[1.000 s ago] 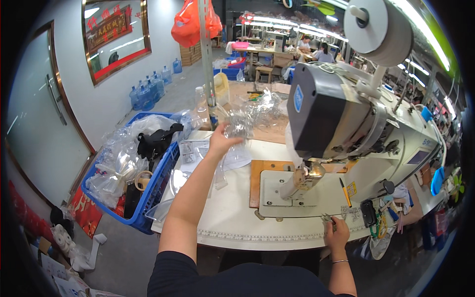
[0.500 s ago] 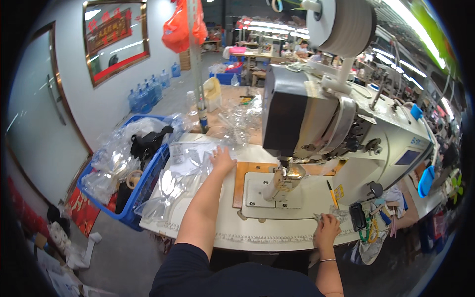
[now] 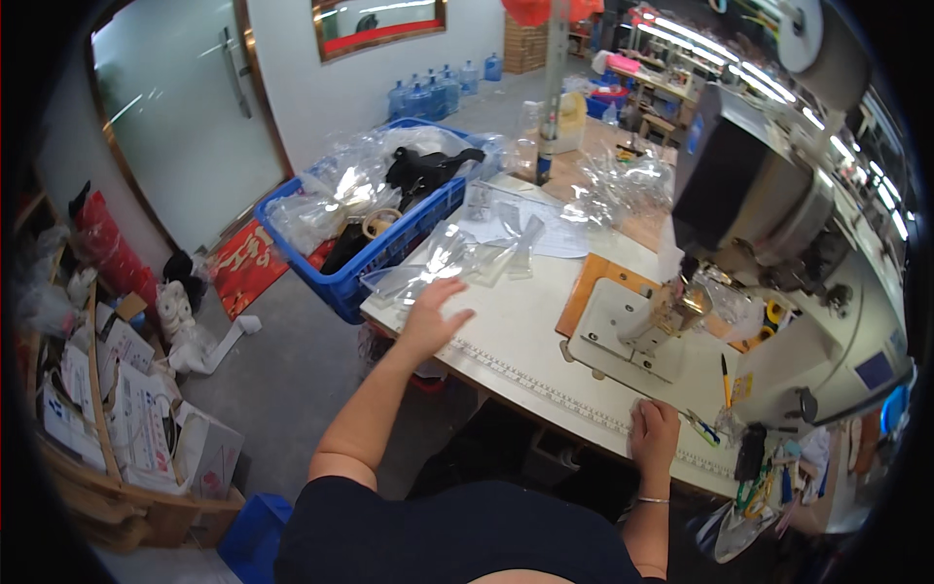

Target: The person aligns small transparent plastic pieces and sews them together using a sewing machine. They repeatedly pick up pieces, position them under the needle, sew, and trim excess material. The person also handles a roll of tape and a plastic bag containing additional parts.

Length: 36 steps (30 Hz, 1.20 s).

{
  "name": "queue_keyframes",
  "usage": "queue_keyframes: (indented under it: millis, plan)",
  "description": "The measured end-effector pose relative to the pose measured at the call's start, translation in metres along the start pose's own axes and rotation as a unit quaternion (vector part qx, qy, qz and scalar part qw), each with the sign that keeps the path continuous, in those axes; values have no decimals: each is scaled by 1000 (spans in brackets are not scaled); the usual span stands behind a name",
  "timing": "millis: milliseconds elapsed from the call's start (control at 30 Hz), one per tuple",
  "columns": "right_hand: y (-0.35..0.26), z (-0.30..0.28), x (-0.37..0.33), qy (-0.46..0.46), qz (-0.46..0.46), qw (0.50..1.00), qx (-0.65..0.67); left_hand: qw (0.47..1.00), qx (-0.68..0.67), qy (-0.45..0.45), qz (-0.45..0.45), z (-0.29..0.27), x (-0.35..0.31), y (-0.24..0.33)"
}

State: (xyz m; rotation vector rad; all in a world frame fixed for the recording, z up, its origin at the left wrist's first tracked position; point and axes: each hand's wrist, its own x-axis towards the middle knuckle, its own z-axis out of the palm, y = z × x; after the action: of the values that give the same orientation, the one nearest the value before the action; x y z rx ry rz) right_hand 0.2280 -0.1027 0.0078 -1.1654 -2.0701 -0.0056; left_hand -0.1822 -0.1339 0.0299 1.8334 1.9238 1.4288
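My left hand (image 3: 433,316) is open with fingers spread, at the near edge of several clear plastic sheet pieces (image 3: 467,255) on the white table. I cannot tell whether it touches them. Printed paper sheets (image 3: 550,230) lie partly under the plastic. My right hand (image 3: 654,434) rests by the table's front edge, its fingers curled; what they hold, if anything, is hidden. Just right of it lies a pair of thread snips (image 3: 702,429) with green on the handle. Beyond that hand stands the sewing machine's needle area (image 3: 671,316) over a metal plate.
A blue crate (image 3: 352,288) full of clear plastic and black cloth stands against the table's left side. The machine head (image 3: 730,175) overhangs the right. A ruler tape (image 3: 545,387) runs along the front edge. Cluttered scissors and cloth (image 3: 764,487) sit at the right end.
The view has swung left. My left hand has come back from the papers to the near edge of the plastic. The snips now show to the right of my right hand, which is more curled.
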Motion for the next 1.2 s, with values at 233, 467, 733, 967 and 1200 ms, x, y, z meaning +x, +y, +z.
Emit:
queue_keyframes:
  millis: [233, 467, 733, 967, 1200]
  plan:
    - [75, -12, 23, 37, -66, 994, 82, 993, 94, -62, -45, 22, -2, 26]
    - [145, -75, -4, 118, 31, 990, 69, 962, 17, -272, -3, 143, 125, 93]
    - [165, -184, -180, 316, 428, 802, -272, 811, -87, -546, 192, 207, 98, 140]
    - [59, -159, -116, 216, 405, 793, -401, 944, -117, -288, 112, 17, 78, 5]
    - [31, -86, 33, 271, 11, 865, -423, 920, 378, 40, -97, -172, 109, -196]
